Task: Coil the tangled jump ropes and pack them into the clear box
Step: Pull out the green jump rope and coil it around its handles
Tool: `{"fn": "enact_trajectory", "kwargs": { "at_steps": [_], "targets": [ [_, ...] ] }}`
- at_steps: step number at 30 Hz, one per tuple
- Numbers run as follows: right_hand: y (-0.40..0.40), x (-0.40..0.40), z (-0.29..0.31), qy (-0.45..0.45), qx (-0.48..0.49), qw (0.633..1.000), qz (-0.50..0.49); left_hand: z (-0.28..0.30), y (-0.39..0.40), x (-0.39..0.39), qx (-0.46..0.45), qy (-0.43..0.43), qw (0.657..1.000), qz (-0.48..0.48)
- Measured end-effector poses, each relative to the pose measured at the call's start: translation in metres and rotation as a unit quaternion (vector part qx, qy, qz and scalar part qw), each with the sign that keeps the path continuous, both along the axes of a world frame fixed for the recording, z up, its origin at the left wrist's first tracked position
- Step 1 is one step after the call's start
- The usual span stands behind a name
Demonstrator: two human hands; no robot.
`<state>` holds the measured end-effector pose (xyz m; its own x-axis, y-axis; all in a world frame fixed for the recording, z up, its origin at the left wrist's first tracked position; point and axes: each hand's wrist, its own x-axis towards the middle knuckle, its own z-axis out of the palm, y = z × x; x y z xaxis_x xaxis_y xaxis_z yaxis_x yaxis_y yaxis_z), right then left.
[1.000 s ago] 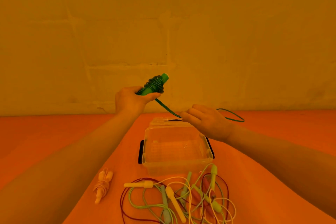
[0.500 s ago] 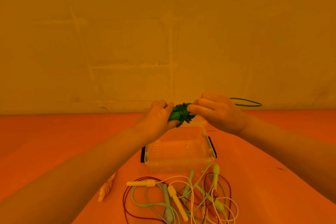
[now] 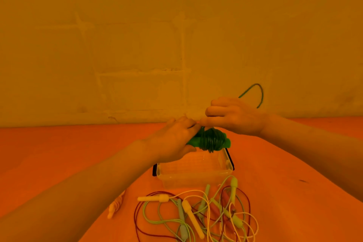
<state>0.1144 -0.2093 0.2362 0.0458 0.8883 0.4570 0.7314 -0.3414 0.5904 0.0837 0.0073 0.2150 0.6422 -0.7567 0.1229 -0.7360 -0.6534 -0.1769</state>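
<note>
Above the clear box (image 3: 193,173) at frame centre, the left hand (image 3: 174,141) grips the green jump rope (image 3: 211,140) bundle while the right hand (image 3: 235,116) pinches its loose cord, which loops upward. Tangled ropes (image 3: 196,214) lie on the counter (image 3: 59,153) below.

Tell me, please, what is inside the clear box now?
The clear box seems to hold no rope: only its ribbed bottom shows through. The left hand and the green rope bundle cover its far part, so that corner cannot be checked.
</note>
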Motion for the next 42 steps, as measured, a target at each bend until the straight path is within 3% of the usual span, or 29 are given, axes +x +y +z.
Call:
{"fn": "enact_trajectory", "kwargs": {
  "at_steps": [4, 9, 14, 23, 26, 30, 32, 42],
  "targets": [
    [0.002, 0.008, -0.002, 0.042, -0.023, 0.999, 0.004, -0.003, 0.005, 0.001, -0.097, 0.008, 0.992, -0.075],
    [-0.012, 0.017, -0.003, 0.145, 0.009, 0.988, -0.059, -0.002, 0.009, -0.004, -0.227, 0.006, 0.966, -0.123],
    [-0.019, 0.021, -0.002, 0.241, 0.022, 0.967, -0.078, -0.001, 0.015, -0.007, -0.261, 0.022, 0.954, -0.144],
    [-0.022, 0.030, -0.006, 0.257, 0.010, 0.960, -0.109, -0.006, 0.021, -0.011, -0.232, -0.031, 0.959, -0.161],
    [-0.021, 0.033, -0.007, 0.312, 0.040, 0.940, -0.134, 0.000, 0.020, -0.012, -0.286, -0.031, 0.944, -0.161],
    [-0.022, 0.039, -0.009, 0.395, 0.072, 0.884, -0.241, 0.005, 0.022, -0.016, -0.388, 0.002, 0.911, -0.137],
    [-0.027, 0.038, -0.019, 0.433, 0.096, 0.862, -0.245, 0.006, 0.024, -0.016, -0.419, 0.018, 0.900, -0.123],
    [-0.052, 0.036, -0.038, 0.370, 0.077, 0.868, -0.323, -0.007, 0.038, -0.016, -0.384, 0.007, 0.914, -0.131]
  ]
}}
